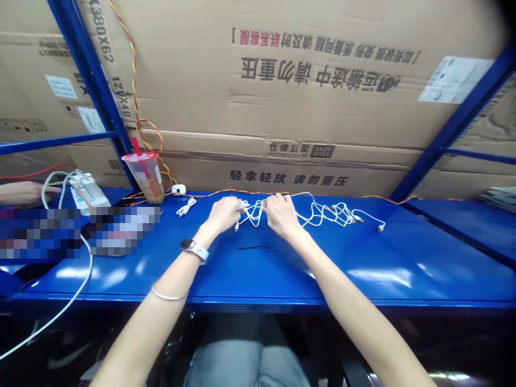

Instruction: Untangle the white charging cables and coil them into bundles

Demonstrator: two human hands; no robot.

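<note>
My left hand (224, 216) is closed around part of a white cable (255, 213), and a plug end pokes out below the fingers. My right hand (282, 215) pinches the same white tangle a short way to the right. Loops stretch between the two hands, just above or on the blue shelf (258, 274). More tangled white cable (336, 214) lies to the right of my right hand, with connector ends at its far side. A small coiled white cable (186, 207) rests left of my left hand. Below the hands lies a thin black strip (256, 248).
A drink cup with a red straw (145, 174) stands at the back left, near a small white case (178, 189). Further left are a white power strip (87, 192), a blurred phone-like object (124, 231) and another person's hand (30, 192). Cardboard boxes (258, 118) form the back.
</note>
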